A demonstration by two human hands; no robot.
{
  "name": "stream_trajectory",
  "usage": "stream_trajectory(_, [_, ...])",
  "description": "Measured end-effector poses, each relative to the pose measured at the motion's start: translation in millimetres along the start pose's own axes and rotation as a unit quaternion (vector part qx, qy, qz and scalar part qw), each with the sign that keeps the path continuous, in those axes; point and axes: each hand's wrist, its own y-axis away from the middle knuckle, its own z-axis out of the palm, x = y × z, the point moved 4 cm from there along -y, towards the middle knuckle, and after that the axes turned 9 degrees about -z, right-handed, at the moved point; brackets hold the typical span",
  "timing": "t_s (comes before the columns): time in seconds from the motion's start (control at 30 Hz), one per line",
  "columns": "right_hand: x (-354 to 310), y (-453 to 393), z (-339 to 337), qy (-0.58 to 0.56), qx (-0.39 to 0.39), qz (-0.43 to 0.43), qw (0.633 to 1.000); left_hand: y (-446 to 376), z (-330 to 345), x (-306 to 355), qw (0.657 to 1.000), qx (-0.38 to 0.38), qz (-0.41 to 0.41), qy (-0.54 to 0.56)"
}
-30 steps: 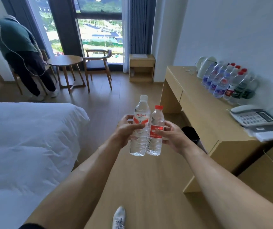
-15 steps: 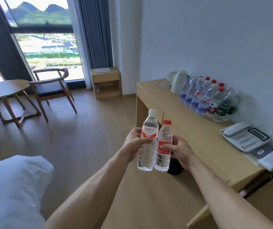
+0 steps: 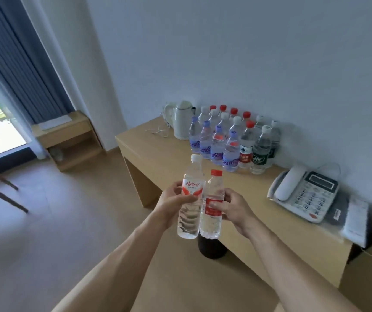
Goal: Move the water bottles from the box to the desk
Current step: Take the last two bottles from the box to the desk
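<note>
Wooden counter (image 3: 158, 158) against the wall, cluster of bottles (image 3: 232, 140) at its back beside a white kettle (image 3: 182, 120), phone (image 3: 306, 194) further right, left hand (image 3: 171, 203) gripping white-capped bottle (image 3: 190, 199), right hand (image 3: 234, 208) gripping red-capped bottle (image 3: 212, 206), bottles touching, held before the counter's front edge.

We read red characters — 娃哈哈 — on the white-capped bottle (image 3: 190, 200) label; the purple-labelled bottles (image 3: 216, 147) on the desk carry lettering too blurred to read.
</note>
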Motion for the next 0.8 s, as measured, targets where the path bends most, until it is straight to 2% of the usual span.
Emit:
stream_trajectory(0.13, [8.7,-42.8,-33.8,0.015,0.066,0.009,0.998,-57.9,25.7,19.3,0.998,-0.029,0.000,-0.053])
stream_trajectory(0.3, [18.5,-74.3,-73.9,0.047,0.153,0.006,0.987,-127.5,61.7,36.7,0.986,-0.102,0.027,-0.131])
stream_trajectory(0.47, [29.5,-96.0,-105.2,0.110,0.233,0.032,0.966,-191.2,90.3,48.9,0.936,-0.171,0.109,-0.287])
stream_trajectory(0.63, [37.0,-116.5,-113.9,0.162,0.320,0.058,0.932,-233.4,108.5,61.0,0.896,-0.245,0.139,-0.342])
stream_trajectory(0.8, [36.2,-130.4,-120.2,0.251,0.364,0.058,0.895,-259.1,120.5,61.5,0.869,-0.261,0.175,-0.382])
